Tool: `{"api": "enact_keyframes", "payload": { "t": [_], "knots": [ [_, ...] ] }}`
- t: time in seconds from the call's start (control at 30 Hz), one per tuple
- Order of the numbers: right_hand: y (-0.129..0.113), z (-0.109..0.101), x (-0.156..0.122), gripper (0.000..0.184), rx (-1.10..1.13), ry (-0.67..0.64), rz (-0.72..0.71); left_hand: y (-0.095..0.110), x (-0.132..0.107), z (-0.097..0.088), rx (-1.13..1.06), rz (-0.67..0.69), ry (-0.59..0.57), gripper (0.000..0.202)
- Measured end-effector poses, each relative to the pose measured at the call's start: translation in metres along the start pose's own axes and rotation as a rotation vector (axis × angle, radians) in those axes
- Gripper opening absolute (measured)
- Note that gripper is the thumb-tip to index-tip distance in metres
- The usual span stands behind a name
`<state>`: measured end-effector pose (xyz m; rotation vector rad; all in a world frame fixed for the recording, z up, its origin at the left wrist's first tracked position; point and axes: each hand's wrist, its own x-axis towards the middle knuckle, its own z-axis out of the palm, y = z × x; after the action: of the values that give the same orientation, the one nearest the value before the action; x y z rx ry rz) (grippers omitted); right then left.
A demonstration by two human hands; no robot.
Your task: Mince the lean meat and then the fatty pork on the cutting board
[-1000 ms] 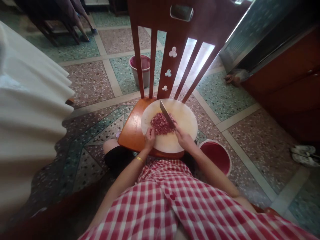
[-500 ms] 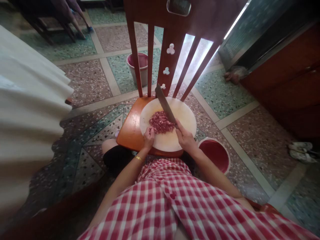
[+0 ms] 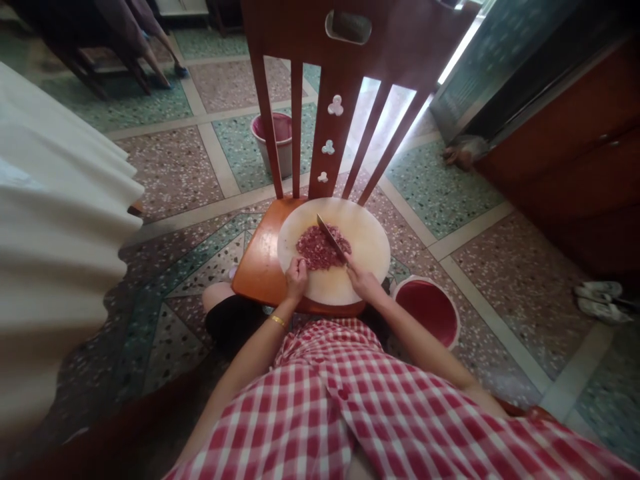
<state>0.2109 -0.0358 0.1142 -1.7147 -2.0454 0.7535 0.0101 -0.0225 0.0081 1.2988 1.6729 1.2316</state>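
A round cutting board (image 3: 367, 223) rests on the seat of a wooden chair (image 3: 257, 260). On the board lies a heap of minced red meat (image 3: 315, 250). My right hand (image 3: 365, 283) is closed round the handle of a cleaver (image 3: 331, 238), whose blade is down in the meat and points away to the upper left. My left hand (image 3: 297, 277) is closed at the board's near left edge, beside the meat. Whether its curled fingers hold anything is hidden. A gold bracelet (image 3: 277, 321) circles my left wrist.
A red-lined bucket (image 3: 427, 310) stands on the floor right of the chair, and another bin (image 3: 277, 143) behind its slatted back. A pale cloth (image 3: 55, 233) hangs at the left. Shoes (image 3: 600, 300) lie at the far right. Another person's legs (image 3: 155, 53) show at the upper left.
The cleaver has come down from above the board into the meat, moved by my right hand. My left hand stays at nearly the same place. The view has shifted slightly.
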Motion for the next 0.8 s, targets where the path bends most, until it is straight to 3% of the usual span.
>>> {"api": "enact_keyframes", "payload": {
  "t": [0.1,0.27,0.47,0.63,0.8],
  "knots": [
    [0.002,0.004,-0.002,0.048,0.025,-0.040,0.021,0.000,0.000,0.000,-0.001,-0.012,-0.004,0.020],
    [-0.012,-0.004,-0.001,0.051,0.083,0.114,-0.116,0.000,-0.001,0.000,-0.023,-0.012,-0.013,0.021],
    [-0.010,0.005,0.008,0.048,0.000,-0.077,-0.022,0.001,0.000,-0.001,0.001,0.010,0.001,0.020],
    [-0.021,-0.007,0.007,0.049,0.075,0.082,-0.159,0.001,-0.001,-0.001,-0.010,-0.001,-0.023,0.020],
    [-0.012,0.009,0.006,0.048,-0.033,-0.089,-0.040,0.001,-0.001,-0.001,-0.016,0.004,-0.017,0.019]
  ]
}}
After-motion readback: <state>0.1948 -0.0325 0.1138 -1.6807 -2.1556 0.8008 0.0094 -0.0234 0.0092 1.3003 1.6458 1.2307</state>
